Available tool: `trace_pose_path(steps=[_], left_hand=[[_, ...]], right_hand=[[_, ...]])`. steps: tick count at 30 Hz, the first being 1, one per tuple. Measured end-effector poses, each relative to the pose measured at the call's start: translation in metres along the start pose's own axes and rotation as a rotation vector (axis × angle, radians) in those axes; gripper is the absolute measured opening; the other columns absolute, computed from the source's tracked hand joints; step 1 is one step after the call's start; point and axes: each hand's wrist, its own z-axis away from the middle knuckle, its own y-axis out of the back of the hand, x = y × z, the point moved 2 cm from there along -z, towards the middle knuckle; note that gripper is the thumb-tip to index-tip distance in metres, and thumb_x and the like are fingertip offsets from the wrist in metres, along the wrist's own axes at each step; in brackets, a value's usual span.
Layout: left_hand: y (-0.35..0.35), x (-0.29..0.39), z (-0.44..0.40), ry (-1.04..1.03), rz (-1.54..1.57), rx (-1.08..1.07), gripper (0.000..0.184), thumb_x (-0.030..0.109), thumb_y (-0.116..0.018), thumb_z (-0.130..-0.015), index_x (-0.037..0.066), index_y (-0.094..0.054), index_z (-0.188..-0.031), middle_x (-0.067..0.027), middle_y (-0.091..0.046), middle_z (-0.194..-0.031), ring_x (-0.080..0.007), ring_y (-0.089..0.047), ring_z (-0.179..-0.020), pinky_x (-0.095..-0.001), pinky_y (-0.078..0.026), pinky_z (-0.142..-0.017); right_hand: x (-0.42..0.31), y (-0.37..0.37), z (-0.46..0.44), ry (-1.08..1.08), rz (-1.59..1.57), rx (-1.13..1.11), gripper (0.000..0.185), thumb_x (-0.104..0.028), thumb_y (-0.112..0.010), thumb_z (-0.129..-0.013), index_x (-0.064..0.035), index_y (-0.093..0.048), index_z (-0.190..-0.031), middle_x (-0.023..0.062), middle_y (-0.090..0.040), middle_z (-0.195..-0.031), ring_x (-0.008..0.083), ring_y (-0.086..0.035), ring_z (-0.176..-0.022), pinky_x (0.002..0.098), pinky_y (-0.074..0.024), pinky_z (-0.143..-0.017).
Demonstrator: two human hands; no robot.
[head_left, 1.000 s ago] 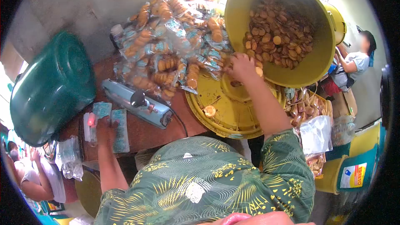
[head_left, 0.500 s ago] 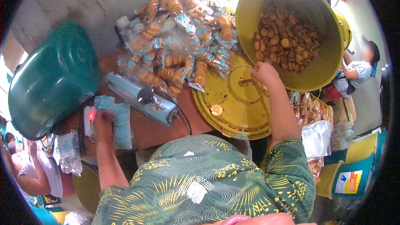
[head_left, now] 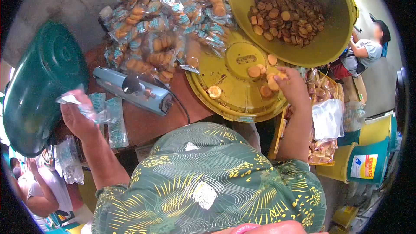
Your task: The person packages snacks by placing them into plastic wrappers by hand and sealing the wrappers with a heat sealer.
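My left hand (head_left: 77, 119) is raised at the left, closed on a small clear plastic packet (head_left: 84, 107) with blue print. More flat printed packets (head_left: 116, 119) lie on the table beside it. My right hand (head_left: 296, 89) is over the yellow lid (head_left: 234, 104), its fingers closed on several round biscuits (head_left: 273, 82). A few loose biscuits (head_left: 254, 71) sit on the lid close to those fingertips. Behind the lid, a tilted yellow bucket (head_left: 323, 45) holds a heap of brown biscuits (head_left: 299, 24).
A blue heat sealer (head_left: 130, 91) with a cord stands on the brown table (head_left: 197, 106). Filled biscuit packets (head_left: 164, 39) are piled behind it. A green tub (head_left: 47, 82) leans at the left. A crate of packets (head_left: 320, 86) stands at the right, near a seated person (head_left: 368, 50).
My left hand has lifted from the printed packets with one packet. My right hand has moved from the bucket's rim to over the lid, where several biscuits now appear.
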Motion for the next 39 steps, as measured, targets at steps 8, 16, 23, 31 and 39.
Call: trace_pose_path(steps=[8, 16, 23, 31, 39], left_hand=[[-0.126, 0.065, 0.055, -0.04, -0.007, -0.393, 0.01, 0.003, -0.062, -0.092, 0.008, -0.06, -0.1, -0.0019, -0.061, -0.091, -0.0082, -0.055, -0.079, -0.0244, -0.046, -0.068], [-0.156, 0.056, 0.09, 0.293, 0.093, -0.635, 0.011, 0.009, -0.067, -0.093, 0.0, -0.063, -0.099, -0.0012, -0.061, -0.086, -0.0071, -0.054, -0.078, -0.0225, -0.044, -0.068], [-0.15, 0.053, 0.093, 0.488, -0.036, -0.574, 0.012, 0.009, -0.066, -0.093, 0.002, -0.065, -0.103, -0.0032, -0.066, -0.095, -0.0089, -0.059, -0.081, -0.0238, -0.048, -0.072], [-0.153, 0.021, 0.12, 0.293, 0.12, -0.589, 0.013, 0.009, -0.068, -0.093, 0.001, -0.065, -0.103, -0.0033, -0.065, -0.091, -0.0068, -0.059, -0.085, -0.0237, -0.05, -0.073], [-0.16, 0.027, 0.116, 0.06, -0.123, -0.908, 0.021, 0.009, -0.069, -0.091, 0.004, -0.071, -0.111, -0.0104, -0.07, -0.087, -0.0156, -0.065, -0.073, -0.0279, -0.051, -0.064]], right_hand=[[0.019, -0.031, 0.016, 0.058, -0.12, 0.034, 0.044, -0.019, -0.078, -0.081, -0.0055, -0.063, -0.12, 0.0151, -0.059, -0.118, 0.0314, -0.059, -0.106, 0.0389, -0.0498, -0.092], [0.045, -0.047, 0.009, 0.043, -0.07, 0.13, 0.053, -0.024, -0.082, -0.076, -0.0045, -0.06, -0.12, 0.0189, -0.058, -0.119, 0.0363, -0.057, -0.112, 0.0418, -0.0476, -0.098], [0.025, -0.046, 0.014, 0.134, -0.045, 0.062, 0.05, -0.021, -0.081, -0.076, -0.0063, -0.059, -0.118, 0.0168, -0.058, -0.118, 0.0363, -0.057, -0.111, 0.042, -0.0473, -0.096], [-0.033, -0.073, 0.031, 0.391, -0.008, -0.064, 0.045, -0.007, -0.079, -0.071, -0.0032, -0.056, -0.109, 0.0153, -0.057, -0.107, 0.0347, -0.057, -0.104, 0.0392, -0.0476, -0.09], [-0.024, -0.071, 0.031, 0.125, -0.204, -0.268, 0.038, -0.005, -0.079, -0.078, -0.0041, -0.056, -0.107, 0.0083, -0.062, -0.105, 0.0182, -0.063, -0.096, 0.0317, -0.0499, -0.081]])
